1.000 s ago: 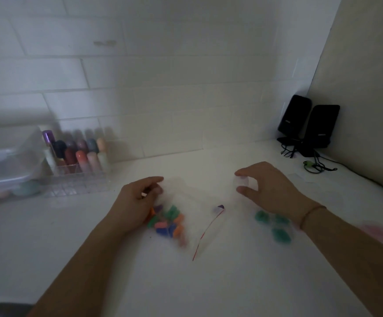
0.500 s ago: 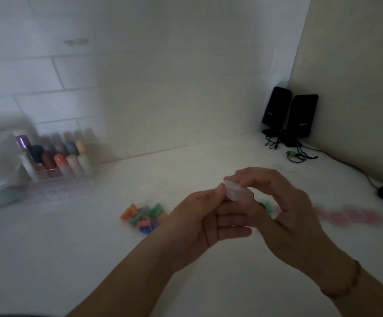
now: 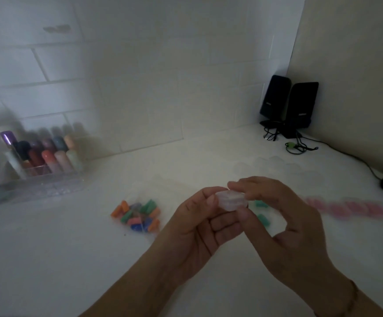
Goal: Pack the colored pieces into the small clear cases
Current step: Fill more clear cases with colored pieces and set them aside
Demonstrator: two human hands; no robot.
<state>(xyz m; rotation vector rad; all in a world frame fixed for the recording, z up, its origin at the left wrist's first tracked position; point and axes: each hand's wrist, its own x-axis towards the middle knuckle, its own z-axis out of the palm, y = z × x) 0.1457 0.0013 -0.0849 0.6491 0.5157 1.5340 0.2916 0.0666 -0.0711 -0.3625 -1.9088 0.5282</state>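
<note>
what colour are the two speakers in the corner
Black, both speakers, seen clearly in the head view.

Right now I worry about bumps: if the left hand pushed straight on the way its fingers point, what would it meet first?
The left hand points right, so it would meet the small clear case it pinches, then the right hand close behind.

A white table is seen, carrying a heap of colored pieces, two green pieces, a blurred pink row, a clear organizer of bottles, two black speakers and cables.
</note>
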